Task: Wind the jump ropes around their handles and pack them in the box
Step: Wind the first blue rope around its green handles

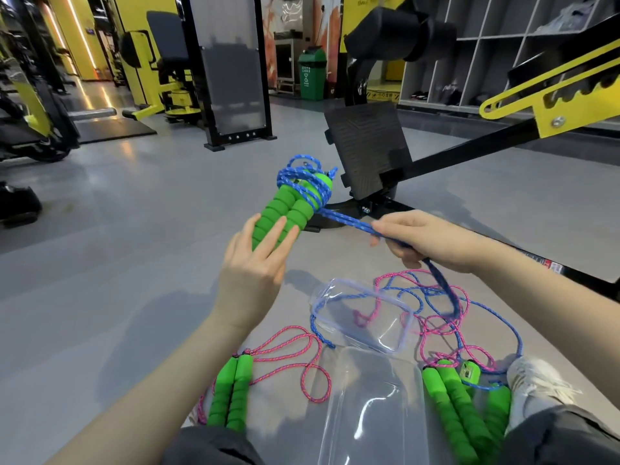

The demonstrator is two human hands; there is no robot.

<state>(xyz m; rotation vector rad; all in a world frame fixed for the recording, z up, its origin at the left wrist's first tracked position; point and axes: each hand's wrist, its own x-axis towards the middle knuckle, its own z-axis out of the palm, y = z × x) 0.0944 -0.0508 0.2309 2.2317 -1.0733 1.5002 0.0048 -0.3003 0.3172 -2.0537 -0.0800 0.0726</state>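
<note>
Left grip (255, 263): your thumb and fingers clamp the lower end of a pair of green foam handles (288, 209), held up off the floor (117, 263) and tilted away from you. Right grip (426, 243): fingers curled and pinching the blue rope (349, 223), which runs taut from the handles to that hand. Several loose turns of the same rope sit around the upper end of the held handles. Below your right grip the rope drops to the floor and joins a tangle of blue and pink rope (436, 327).

Clear box (375, 397): on the floor between your knees, open. Its clear lid (399, 330) lies just beyond it, with rope around it. A second handle pair (231, 391) with pink rope lies left of the box. More green handles (449, 407) lie to its right, beside your shoe (533, 377). Gym machines stand beyond.
</note>
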